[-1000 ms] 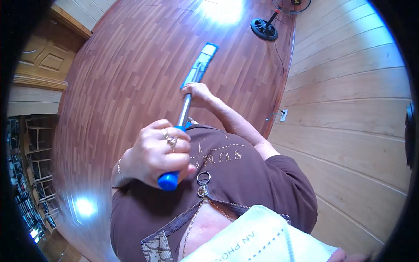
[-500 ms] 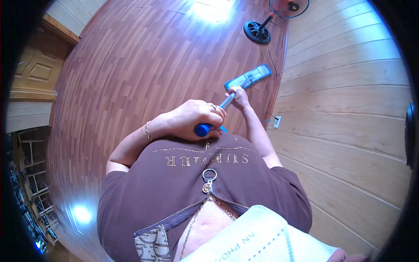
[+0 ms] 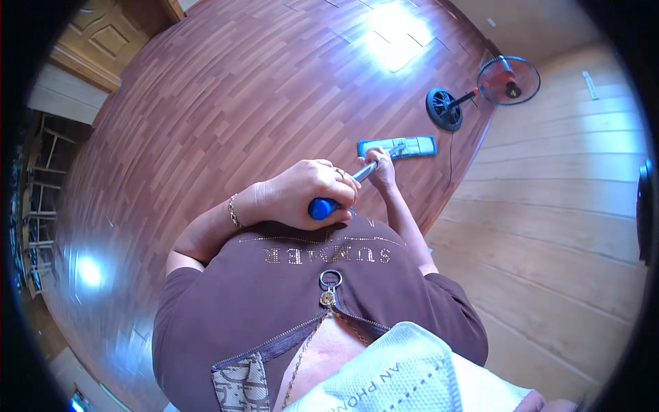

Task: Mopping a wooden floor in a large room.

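A flat mop (image 3: 416, 146) with a blue-edged, pale rectangular head lies on the wood floor ahead of me, slightly to the right. Its grey pole runs back toward my chest and ends in a blue grip (image 3: 320, 209). My left hand (image 3: 309, 192) is wrapped round the pole just by that blue end, close to my shirt. Lower on the pole, nearer the mop head, my right hand (image 3: 379, 168) is closed about it with the arm stretched forward. Parts of the right fingers are hidden behind the pole and hand.
A standing fan (image 3: 509, 81) with a round black base (image 3: 445, 110) stands ahead on the right by the wall (image 3: 535, 206); its cord trails along the floor. A wooden door (image 3: 103, 34) is at the far left. Below it, at the left rim, stands a rack (image 3: 44, 199).
The mop head has turned to lie more nearly crosswise. My view has swung, so the fan and door appear farther right and lower. Both hands keep their hold on the pole.
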Motion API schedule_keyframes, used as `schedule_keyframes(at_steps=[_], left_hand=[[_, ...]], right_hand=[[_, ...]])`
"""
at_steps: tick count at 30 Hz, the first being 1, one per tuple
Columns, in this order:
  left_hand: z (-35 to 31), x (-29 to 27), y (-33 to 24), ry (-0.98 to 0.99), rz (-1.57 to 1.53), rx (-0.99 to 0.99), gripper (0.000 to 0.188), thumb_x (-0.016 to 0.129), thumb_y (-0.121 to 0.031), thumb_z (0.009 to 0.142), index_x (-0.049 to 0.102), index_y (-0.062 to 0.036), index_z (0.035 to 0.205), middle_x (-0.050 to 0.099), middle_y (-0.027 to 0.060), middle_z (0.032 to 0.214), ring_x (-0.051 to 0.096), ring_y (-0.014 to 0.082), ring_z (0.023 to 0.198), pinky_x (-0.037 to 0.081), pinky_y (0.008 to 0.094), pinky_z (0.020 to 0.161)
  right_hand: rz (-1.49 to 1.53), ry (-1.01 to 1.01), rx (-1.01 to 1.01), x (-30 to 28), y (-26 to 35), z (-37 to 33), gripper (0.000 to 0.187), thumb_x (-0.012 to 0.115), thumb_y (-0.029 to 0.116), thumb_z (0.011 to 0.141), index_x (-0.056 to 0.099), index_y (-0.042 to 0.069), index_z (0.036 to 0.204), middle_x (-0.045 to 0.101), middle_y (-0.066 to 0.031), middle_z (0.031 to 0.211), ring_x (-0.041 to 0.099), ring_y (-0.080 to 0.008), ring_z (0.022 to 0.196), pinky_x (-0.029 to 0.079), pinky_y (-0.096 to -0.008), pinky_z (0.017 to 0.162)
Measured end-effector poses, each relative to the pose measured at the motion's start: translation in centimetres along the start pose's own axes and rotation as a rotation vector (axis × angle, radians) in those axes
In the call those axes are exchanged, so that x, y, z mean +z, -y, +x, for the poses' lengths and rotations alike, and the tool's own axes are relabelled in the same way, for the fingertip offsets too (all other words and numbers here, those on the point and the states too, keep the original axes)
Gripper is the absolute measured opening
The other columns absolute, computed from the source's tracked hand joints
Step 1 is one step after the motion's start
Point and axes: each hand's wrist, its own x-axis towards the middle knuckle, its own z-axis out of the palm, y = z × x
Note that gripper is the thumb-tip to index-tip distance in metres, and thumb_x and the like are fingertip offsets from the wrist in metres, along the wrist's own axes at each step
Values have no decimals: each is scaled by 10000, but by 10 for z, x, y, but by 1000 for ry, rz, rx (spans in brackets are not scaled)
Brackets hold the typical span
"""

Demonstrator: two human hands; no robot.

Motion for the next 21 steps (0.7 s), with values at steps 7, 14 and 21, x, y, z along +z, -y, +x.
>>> schedule_keyframes(at_steps=[7,14,21], left_hand=[[51,-37,29,-366,112,-161,135,710,-165,793,603,-85,783,674,69,878,662,261,856,484,392,774],[50,-110,30,-765,244,-344,123,749,-129,735,659,-100,813,700,52,805,692,238,807,473,332,703],[10,-190,-21,-1111,597,-292,189,798,-195,724,626,-123,755,683,28,723,699,188,680,480,297,599]], right_hand=[[-148,178,3,-6,4,141,387,781,330,734,604,116,1004,619,-136,1000,624,-349,904,508,-424,784],[-44,434,-274,33,59,269,96,701,163,683,670,106,754,682,-110,799,664,-328,820,526,-429,714],[38,787,-791,87,213,319,113,684,240,704,684,128,720,651,-143,682,648,-359,651,509,-470,608]])
